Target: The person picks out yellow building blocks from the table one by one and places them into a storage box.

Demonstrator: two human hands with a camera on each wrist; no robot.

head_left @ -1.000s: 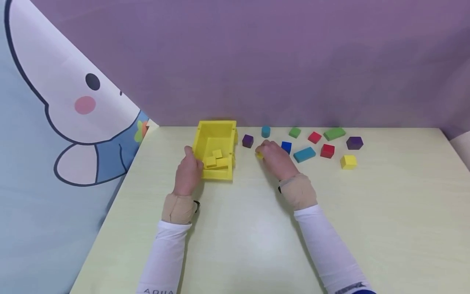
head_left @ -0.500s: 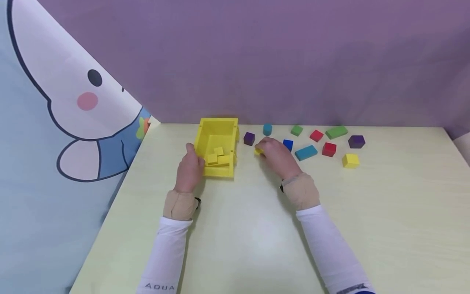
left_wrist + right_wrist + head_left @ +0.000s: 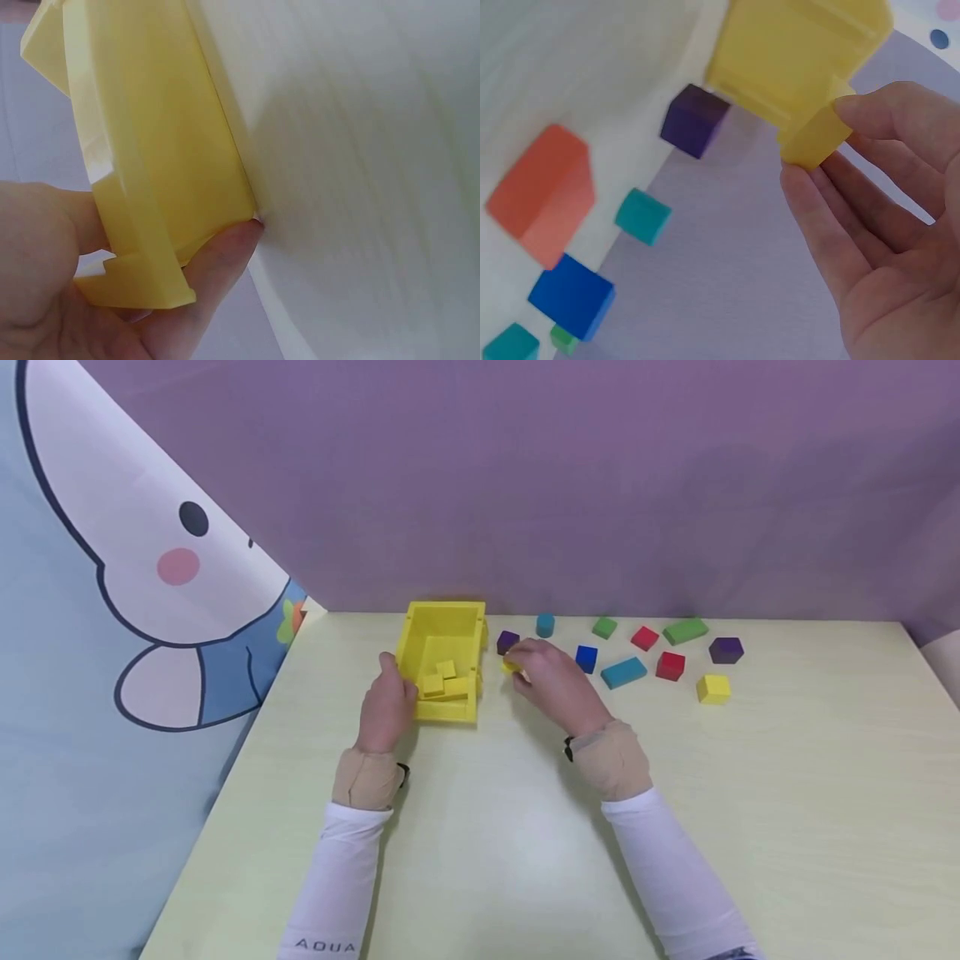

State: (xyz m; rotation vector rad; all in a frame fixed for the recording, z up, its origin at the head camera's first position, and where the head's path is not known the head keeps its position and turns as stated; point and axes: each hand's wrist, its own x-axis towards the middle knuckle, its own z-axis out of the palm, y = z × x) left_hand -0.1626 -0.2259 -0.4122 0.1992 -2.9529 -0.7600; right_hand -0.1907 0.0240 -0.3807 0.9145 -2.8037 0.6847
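Observation:
A yellow plastic bin (image 3: 447, 618) stands at the left of the block group, several yellow blocks (image 3: 433, 685) lying in its front part. My left hand (image 3: 385, 710) grips its left wall; the left wrist view has the thumb and fingers on either side of the bin wall (image 3: 172, 135). Just right of the bin, my right hand (image 3: 555, 685) pinches a yellow block (image 3: 511, 667) between thumb and fingertips. That same yellow block (image 3: 817, 135) shows plainly in the right wrist view, overlapping the bin there. A purple block (image 3: 507, 642) sits close beyond the right fingertips.
Spread to the right are a teal cylinder (image 3: 545, 626), a blue block (image 3: 587, 659), a teal block (image 3: 623, 672), a red cube (image 3: 670, 666), a yellow block (image 3: 713, 689) and a purple block (image 3: 726, 650). An orange-red block (image 3: 544, 195) shows in the right wrist view. A purple backdrop (image 3: 525, 485) rises behind.
My right hand has moved left toward the bin, carrying the yellow block, and more of the blue block shows. The left hand keeps its grip on the bin.

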